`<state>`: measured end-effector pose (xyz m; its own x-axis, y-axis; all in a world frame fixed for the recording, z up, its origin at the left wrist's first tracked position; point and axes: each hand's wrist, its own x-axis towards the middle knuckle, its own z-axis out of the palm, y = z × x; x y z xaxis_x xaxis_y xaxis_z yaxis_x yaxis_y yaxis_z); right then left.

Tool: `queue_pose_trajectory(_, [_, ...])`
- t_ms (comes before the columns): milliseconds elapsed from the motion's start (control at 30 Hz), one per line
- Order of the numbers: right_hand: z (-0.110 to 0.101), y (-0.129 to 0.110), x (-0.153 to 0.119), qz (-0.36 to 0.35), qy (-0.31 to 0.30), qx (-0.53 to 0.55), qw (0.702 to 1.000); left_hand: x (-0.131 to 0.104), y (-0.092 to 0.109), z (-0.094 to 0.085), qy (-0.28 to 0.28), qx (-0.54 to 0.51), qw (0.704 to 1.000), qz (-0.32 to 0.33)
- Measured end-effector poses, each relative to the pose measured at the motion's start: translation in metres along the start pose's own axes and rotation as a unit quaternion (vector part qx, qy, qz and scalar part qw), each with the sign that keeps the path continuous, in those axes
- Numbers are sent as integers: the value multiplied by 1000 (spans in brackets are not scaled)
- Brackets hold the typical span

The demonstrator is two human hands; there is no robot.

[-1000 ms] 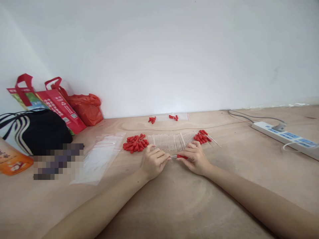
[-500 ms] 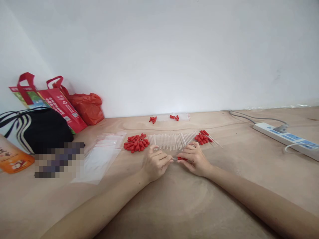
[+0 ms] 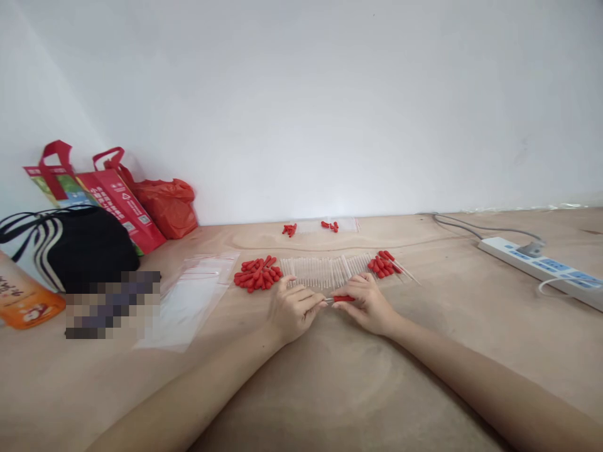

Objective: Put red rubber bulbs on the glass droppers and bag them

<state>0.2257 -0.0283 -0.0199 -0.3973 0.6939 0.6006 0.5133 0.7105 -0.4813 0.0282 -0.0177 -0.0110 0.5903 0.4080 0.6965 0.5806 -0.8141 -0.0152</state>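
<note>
Between thumb and fingers, my left hand (image 3: 296, 307) pinches a thin glass dropper tube (image 3: 329, 300). My right hand (image 3: 367, 306) is closed on a red rubber bulb (image 3: 343, 299), which sits in line with the tube at its right end. Just a short bit of glass shows between the two hands; how far the tube reaches into the bulb is hidden. Beyond my hands lies a row of clear glass tubes (image 3: 313, 271). A pile of red rubber bulbs (image 3: 257, 274) is at the row's left end. At its right end lie red-bulbed droppers (image 3: 384, 264), some with tubes sticking out.
Clear zip bags (image 3: 188, 307) lie flat on the wooden table (image 3: 301, 402) at left. Farther left stand a black drawstring bag (image 3: 94, 251), red bags (image 3: 167, 207) and an orange pouch (image 3: 32, 307). A power strip (image 3: 541, 267) is at right. Another bag (image 3: 308, 225) with small red bulbs lies near the wall.
My right hand has edged left with the red bulb, and less of the glass tube shows between my hands. My left hand stays nearly in place. The camera view has shifted slightly.
</note>
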Motion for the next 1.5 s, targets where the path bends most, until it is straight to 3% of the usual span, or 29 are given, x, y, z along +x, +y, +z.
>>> queue_pose_trajectory(167, [7, -4, 3, 141, 52, 251, 956, 1, 0, -1, 0, -15, 999, -30])
queue_pose_trajectory(333, [-6, 6, 15, 205, 99, 317, 920, 0, 0, -4, -23, -37, 996, -75])
queue_pose_trajectory(433, [-40, 36, 22, 267, 165, 249, 916, 0, -2, -3, -39, -31, 993, -109])
queue_pose_trajectory(500, [-67, 63, 21, 306, 196, 133, 922, 0, -3, -1, -56, -28, 992, -111])
queue_pose_trajectory(567, [-91, 89, 14, 334, 168, -25, 927, 1, -4, 0, -68, -29, 992, -104])
queue_pose_trajectory(667, [-106, 116, 1, 372, 85, -194, 904, 1, -4, 1, -81, -30, 991, -100])
queue_pose_trajectory(800, [-96, 128, -8, 353, -18, -267, 897, 0, -4, 2, -92, -32, 990, -101])
queue_pose_trajectory(867, [-88, 128, -8, 353, -41, -268, 895, 0, -4, 2, -92, -33, 990, -101])
queue_pose_trajectory(1000, [-82, 125, -8, 370, -7, -266, 890, 0, -5, 3, -97, -35, 990, -100])
queue_pose_trajectory(1167, [-92, 119, -13, 364, 42, -236, 900, 0, -5, 3, -101, -38, 989, -100])
queue_pose_trajectory(1367, [-106, 112, -24, 293, -42, -178, 939, -1, -5, 3, -101, -41, 989, -96])
queue_pose_trajectory(1500, [-105, 118, -26, 235, -59, -195, 950, 0, -4, 3, -102, -41, 989, -96])
